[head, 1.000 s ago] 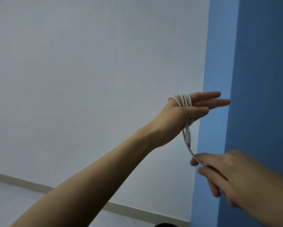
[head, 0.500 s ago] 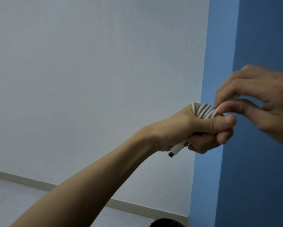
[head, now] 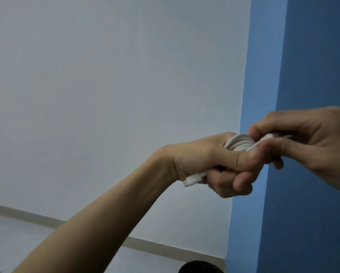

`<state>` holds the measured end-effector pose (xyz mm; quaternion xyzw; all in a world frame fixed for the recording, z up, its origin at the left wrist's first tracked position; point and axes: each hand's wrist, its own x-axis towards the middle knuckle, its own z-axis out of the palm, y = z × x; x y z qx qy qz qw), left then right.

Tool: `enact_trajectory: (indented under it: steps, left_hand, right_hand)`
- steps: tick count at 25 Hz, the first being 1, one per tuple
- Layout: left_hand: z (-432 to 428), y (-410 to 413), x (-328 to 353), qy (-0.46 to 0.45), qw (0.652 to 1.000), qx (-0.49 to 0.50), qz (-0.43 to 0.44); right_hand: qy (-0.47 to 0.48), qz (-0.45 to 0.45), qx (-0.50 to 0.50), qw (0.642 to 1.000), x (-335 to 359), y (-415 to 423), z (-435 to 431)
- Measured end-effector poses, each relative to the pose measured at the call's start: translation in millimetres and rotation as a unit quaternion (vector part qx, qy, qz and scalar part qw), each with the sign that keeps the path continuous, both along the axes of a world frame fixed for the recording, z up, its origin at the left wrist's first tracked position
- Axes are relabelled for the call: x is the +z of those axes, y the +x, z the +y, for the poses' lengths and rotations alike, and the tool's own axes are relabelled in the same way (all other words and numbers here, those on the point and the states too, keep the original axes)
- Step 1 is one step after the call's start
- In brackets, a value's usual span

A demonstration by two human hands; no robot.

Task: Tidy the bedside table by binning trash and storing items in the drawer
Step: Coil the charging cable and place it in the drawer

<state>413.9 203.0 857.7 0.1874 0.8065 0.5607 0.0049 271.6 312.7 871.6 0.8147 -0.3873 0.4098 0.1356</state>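
Both hands grip the thin white charging cable (head: 239, 143) mid-air: left hand (head: 214, 160) curled round its coil, right hand (head: 307, 142) pinching the loose end. Coiling looks nearly finished; drawer storage not yet done.

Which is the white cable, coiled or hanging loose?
Coiled: white cable loops lie bunched in the left hand; the right hand pinches one strand.

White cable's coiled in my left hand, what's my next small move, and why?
Probably wrap the end your right hand pinches around the coiled cable and tuck it in: your left hand grips the loops, but nothing binds them yet, so they would likely spring open.
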Motion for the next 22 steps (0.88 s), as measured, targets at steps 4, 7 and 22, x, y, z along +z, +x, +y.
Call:
enact_trajectory:
  steps: [4, 7, 22]
  left_hand:
    - [-3.0, 3.3, -6.2, 0.006, 1.000, -0.027, -0.012]
    - [-1.4, 4.2, -5.7, 0.013, 0.998, -0.066, -0.013]
    - [19.0, -2.1, 19.7, -0.049, 0.857, 0.407, 0.311]
  right_hand:
    - [0.032, 0.048, -0.040, 0.997, -10.8, 6.7, 2.0]
    - [0.042, 0.067, -0.047, 0.996, -13.4, 11.6, 3.2]
    - [-0.096, 0.036, -0.237, 0.966, 6.4, 12.5, -0.8]
